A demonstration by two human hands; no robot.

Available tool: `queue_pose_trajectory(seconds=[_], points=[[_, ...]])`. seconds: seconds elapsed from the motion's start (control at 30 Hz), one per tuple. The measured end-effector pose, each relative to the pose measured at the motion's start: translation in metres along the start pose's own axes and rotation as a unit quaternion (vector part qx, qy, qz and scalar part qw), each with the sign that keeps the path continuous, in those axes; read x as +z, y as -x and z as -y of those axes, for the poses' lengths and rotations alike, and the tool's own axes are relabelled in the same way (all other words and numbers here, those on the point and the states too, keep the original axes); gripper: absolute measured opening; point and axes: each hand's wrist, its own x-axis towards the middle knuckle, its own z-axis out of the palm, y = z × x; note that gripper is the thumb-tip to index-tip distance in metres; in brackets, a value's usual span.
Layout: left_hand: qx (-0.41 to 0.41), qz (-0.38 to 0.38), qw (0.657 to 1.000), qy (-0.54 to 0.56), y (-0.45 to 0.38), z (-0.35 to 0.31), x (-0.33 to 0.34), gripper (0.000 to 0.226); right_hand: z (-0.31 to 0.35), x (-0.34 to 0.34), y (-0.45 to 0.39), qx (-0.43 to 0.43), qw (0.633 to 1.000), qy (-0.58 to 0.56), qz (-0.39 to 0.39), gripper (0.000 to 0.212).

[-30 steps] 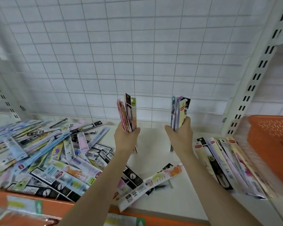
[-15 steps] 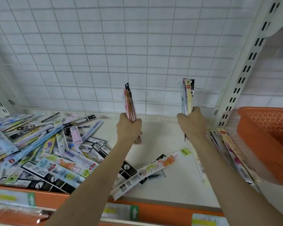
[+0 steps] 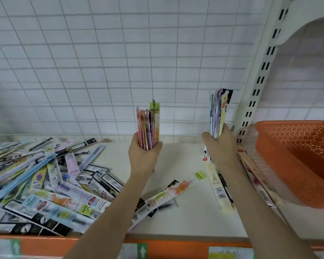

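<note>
Fingers of my left hand (image 3: 144, 156) wrap an upright pink-and-yellow bundle of slim card packets (image 3: 148, 126), my right hand (image 3: 221, 148) grips a blue-and-cream packet bundle (image 3: 218, 113) above the white metal shelf (image 3: 185, 161), so mid-sorting, I'd next stand each down squarely.

Bright, even light from overhead fills the scene, leaving only faint soft shadows on the white shelf (image 3: 185, 217). Wide-angle distortion bows the wire grid (image 3: 101, 62) and the upright (image 3: 258, 79). The lower corners and left edge are smeared and out of focus.
</note>
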Motion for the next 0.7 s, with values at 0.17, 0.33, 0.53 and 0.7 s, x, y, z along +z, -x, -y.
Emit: queue_pose_trajectory(seconds=[0.17, 0.33, 0.53, 0.7], points=[[-0.055, -0.024, 0.998, -0.006, 0.0, 0.006, -0.004, 0.018, -0.003, 0.004, 0.004, 0.004, 1.0, 0.01, 0.007, 0.027], [-0.036, -0.006, 0.997, -0.069, -0.004, 0.006, 0.003, 0.012, 0.0, -0.013, -0.004, 0.043, 0.997, 0.056, -0.004, 0.016], [-0.192, 0.158, 0.968, -0.047, 0.0, -0.019, 0.047, 0.021, 0.008, -0.054, -0.012, 0.174, 0.958, 0.185, 0.134, 0.052], [-0.269, 0.311, 0.911, -0.034, 0.038, -0.039, 0.087, 0.014, 0.001, -0.079, -0.014, 0.216, 0.891, 0.314, 0.246, 0.058]])
